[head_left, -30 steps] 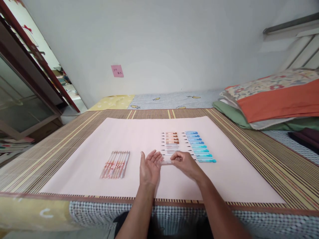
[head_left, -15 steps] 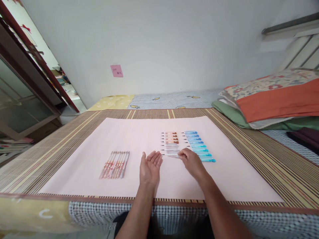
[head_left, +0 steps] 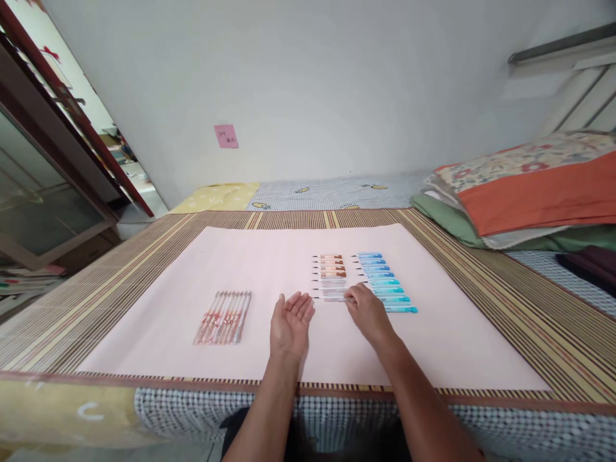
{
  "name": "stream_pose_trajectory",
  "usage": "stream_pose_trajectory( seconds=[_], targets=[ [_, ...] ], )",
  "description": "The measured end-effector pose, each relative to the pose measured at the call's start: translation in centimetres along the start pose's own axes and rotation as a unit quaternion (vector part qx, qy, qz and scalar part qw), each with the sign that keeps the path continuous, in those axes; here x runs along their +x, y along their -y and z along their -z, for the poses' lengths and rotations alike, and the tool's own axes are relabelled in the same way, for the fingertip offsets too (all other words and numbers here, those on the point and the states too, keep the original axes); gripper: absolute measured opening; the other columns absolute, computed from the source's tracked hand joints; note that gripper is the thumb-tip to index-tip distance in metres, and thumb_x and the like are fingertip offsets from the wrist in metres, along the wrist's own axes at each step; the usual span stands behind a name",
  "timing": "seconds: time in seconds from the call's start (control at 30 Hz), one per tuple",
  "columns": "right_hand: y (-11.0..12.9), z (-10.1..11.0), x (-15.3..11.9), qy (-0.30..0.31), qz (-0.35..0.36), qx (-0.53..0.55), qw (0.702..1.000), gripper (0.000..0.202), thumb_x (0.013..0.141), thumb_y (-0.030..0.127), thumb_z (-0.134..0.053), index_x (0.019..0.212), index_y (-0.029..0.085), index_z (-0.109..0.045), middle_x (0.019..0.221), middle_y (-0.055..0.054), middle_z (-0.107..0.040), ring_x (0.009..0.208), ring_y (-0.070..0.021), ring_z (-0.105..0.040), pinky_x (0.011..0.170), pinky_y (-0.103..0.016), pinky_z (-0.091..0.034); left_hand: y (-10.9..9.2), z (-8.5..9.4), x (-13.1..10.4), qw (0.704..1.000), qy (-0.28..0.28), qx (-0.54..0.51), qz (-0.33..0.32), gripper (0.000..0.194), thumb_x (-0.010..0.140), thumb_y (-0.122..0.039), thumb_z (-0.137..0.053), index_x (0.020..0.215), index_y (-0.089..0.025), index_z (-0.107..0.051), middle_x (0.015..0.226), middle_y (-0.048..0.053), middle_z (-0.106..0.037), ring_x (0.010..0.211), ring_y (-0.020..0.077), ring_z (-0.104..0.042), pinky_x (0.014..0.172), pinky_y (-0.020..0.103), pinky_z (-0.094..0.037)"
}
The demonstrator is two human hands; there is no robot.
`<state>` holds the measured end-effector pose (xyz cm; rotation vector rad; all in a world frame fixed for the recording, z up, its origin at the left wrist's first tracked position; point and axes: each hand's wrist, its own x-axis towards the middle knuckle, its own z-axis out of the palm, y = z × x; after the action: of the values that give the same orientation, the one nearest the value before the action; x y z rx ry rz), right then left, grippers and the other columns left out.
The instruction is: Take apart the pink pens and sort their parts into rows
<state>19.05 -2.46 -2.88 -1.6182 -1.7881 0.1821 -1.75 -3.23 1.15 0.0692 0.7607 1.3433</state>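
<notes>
My right hand is closed in a pinch on the blunt end of a clear-grey pencil. This pencil lies at the near end of a column, its dark tip pointing left. Above it in the same column are further grey pencils and several brown ones. Palm up and fingers stretched, my left hand rests just left of the pencil's tip and holds nothing. A second column, of blue and turquoise pencils, runs to the right, partly hidden by my right hand.
Several clear pens with red patterns lie side by side at the left on the pink sheet. Under the sheet is a striped mat. Folded bedding is piled at the right, and a wall stands behind.
The grey pencil at my right fingertips now lies straighter, in line with the others. My right hand has shifted very slightly; my left hand stays palm up in place.
</notes>
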Motion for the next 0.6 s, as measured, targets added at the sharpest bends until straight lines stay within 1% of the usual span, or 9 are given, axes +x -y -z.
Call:
stream_pose_trajectory(
  seconds=[0.2,0.3,0.43,0.6],
  targets=[
    [0.23,-0.12,-0.06,0.002,-0.015,0.003,1.000,0.006,0.084,0.017,-0.061,0.086,0.023,-0.058,0.094,-0.003,-0.060,0.076,-0.0175,-0.058,0.068,-0.029,-0.042,-0.03,-0.03,0.02,1.000,0.002,0.008,0.001,0.034,0.100,-0.040,-0.053,0.095,-0.011,-0.071,0.100,0.018,-0.074,0.096,0.0260,-0.073,0.085,0.037,-0.060],
    [0.32,-0.08,-0.10,0.006,-0.021,0.019,1.000,0.004,0.086,0.019,-0.060,0.086,0.023,-0.059,0.094,-0.002,-0.060,0.075,-0.0168,-0.058,0.069,-0.029,-0.043,-0.04,-0.02,0.03,1.000,0.003,0.010,0.001,0.034,0.100,-0.039,-0.053,0.094,-0.011,-0.071,0.099,0.017,-0.074,0.095,0.0257,-0.073,0.084,0.037,-0.061],
    [0.39,0.06,-0.13,0.011,-0.012,0.033,0.999,0.011,0.090,0.019,-0.056,0.080,0.023,-0.060,0.091,-0.001,-0.058,0.073,-0.0153,-0.058,0.070,-0.029,-0.043,-0.02,0.03,0.09,1.000,0.001,0.008,0.001,0.031,0.099,-0.037,-0.054,0.094,-0.012,-0.071,0.097,0.017,-0.075,0.094,0.0253,-0.074,0.083,0.036,-0.061],
    [0.47,0.01,-0.10,0.014,-0.015,0.025,0.999,0.010,0.087,0.017,-0.059,0.078,0.023,-0.059,0.090,-0.001,-0.057,0.074,-0.0154,-0.058,0.069,-0.028,-0.042,-0.01,0.02,0.08,1.000,-0.002,0.007,0.002,0.030,0.099,-0.037,-0.055,0.093,-0.012,-0.072,0.096,0.017,-0.075,0.093,0.0247,-0.074,0.082,0.036,-0.061]
  ],
)
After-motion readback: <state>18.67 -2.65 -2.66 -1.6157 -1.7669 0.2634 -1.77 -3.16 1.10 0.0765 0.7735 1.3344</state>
